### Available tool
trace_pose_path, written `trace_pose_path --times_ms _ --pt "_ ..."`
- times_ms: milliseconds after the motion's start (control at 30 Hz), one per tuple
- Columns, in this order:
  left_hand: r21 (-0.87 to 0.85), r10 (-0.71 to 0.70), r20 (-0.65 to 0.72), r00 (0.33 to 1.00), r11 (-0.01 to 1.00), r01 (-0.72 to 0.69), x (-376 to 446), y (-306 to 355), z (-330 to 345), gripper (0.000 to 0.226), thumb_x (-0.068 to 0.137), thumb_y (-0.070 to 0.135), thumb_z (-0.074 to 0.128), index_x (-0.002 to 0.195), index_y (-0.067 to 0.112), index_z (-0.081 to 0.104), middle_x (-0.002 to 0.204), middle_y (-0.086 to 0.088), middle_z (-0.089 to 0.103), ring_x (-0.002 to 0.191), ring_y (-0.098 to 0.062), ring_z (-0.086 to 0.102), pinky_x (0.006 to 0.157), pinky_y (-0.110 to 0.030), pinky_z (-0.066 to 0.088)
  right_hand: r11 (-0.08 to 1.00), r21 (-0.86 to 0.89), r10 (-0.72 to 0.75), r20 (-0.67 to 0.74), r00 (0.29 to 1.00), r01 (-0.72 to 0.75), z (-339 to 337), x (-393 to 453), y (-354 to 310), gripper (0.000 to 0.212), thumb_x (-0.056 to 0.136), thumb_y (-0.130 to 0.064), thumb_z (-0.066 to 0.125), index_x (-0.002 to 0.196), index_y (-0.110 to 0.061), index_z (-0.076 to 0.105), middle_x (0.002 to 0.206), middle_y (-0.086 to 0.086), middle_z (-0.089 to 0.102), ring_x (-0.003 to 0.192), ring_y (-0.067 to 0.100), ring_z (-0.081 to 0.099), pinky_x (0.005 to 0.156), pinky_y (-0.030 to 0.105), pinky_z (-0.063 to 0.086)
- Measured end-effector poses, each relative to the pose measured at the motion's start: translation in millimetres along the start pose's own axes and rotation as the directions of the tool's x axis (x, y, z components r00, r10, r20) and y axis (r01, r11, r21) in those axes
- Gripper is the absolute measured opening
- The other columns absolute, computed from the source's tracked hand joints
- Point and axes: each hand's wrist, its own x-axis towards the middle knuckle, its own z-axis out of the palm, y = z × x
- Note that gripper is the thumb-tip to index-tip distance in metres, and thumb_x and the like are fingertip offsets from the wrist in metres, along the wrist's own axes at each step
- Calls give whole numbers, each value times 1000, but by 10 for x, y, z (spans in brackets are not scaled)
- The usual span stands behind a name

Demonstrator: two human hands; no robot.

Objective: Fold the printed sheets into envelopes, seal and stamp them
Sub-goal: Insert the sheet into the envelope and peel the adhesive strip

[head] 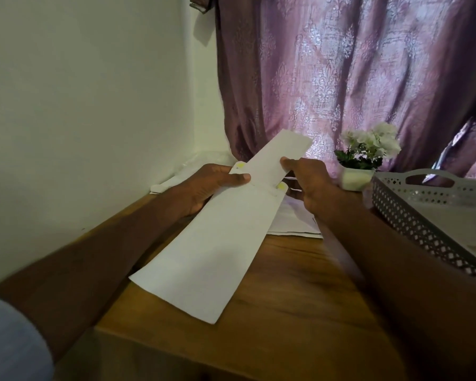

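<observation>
Still early: folded sheet (pixel 275 156) half inside envelope (pixel 212 243) above the table (pixel 300 298), left hand (pixel 209 185) gripping envelope, right hand (pixel 305 177) pinching sheet; sealing and stamping remain.

At the right edge stands a grey perforated basket (pixel 412 215) on the wooden table (pixel 300 298). Beside it 1 small flower pot (pixel 364 158); behind, a purple curtain (pixel 341 64).

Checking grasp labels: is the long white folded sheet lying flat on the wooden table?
No, the long white folded sheet is held above the wooden table, gripped by the left hand and right hand.
</observation>
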Motion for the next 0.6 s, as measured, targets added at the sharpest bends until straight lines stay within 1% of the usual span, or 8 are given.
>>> trace_pose_path --times_ms 33,100,167,300,333,433,533,600 --pt "-13 5 7 1000 1000 -5 21 3 1 39 87 23 83 119 3 75 111 -16 79 99 -33 77 86 -39 63 1000 5 -4 -6 1000 4 -15 -4 -11 29 97 -17 67 125 -11 63 101 5 75 88 20 71 69 32 59" --pt "-52 9 27 1000 999 -8 35 -1 -26 35 87 22 83 115 3 76 110 -17 79 94 -30 78 77 -34 63 1000 14 -12 -5 1000 12 -4 -9 -31 30 97 -17 67 126 -10 63 102 5 74 85 18 70 63 29 55" --pt "-84 4 47 999 996 0 44 -14 -45 31 87 21 83 113 3 78 111 -18 79 93 -30 79 75 -34 63 1000 17 -26 -13 1000 26 8 -4 -51 30 97 -17 68 126 -10 64 102 6 74 83 17 70 60 27 52" --pt "-55 4 26 1000 998 -2 35 -13 -60 35 88 22 82 117 3 76 113 -17 78 98 -31 78 89 -39 62 1000 5 -29 -15 999 29 32 -25 -62 29 97 -16 67 125 -9 64 99 4 74 82 16 70 62 27 53" --pt "-54 4 26 1000 999 -3 32 -10 -56 35 88 22 82 117 3 76 113 -17 78 98 -31 77 90 -39 61 1000 3 -25 -12 1000 25 30 -31 -55 28 97 -16 67 124 -9 64 97 4 74 81 16 70 61 27 53" --pt "-60 -8 26 1000 998 10 46 -6 -48 34 88 22 82 116 5 76 111 -16 79 94 -29 78 84 -37 63 1000 0 -23 -15 1000 23 13 -34 -44 27 98 -15 67 124 -9 64 96 3 74 81 16 70 58 25 54" --pt "-44 -14 33 999 999 16 63 -26 -53 38 87 23 83 119 5 75 114 -17 78 100 -32 77 94 -43 60 1000 -3 -27 -12 1000 27 6 -33 -33 27 98 -15 66 125 -9 64 105 6 74 84 17 70 59 26 52" --pt "-52 -13 52 999 999 16 66 -27 -55 39 86 23 83 120 5 75 116 -17 78 104 -33 76 97 -44 59 1000 -3 -31 -9 999 31 7 -29 -34 28 99 -16 66 125 -10 63 111 8 74 86 17 70 61 26 52"
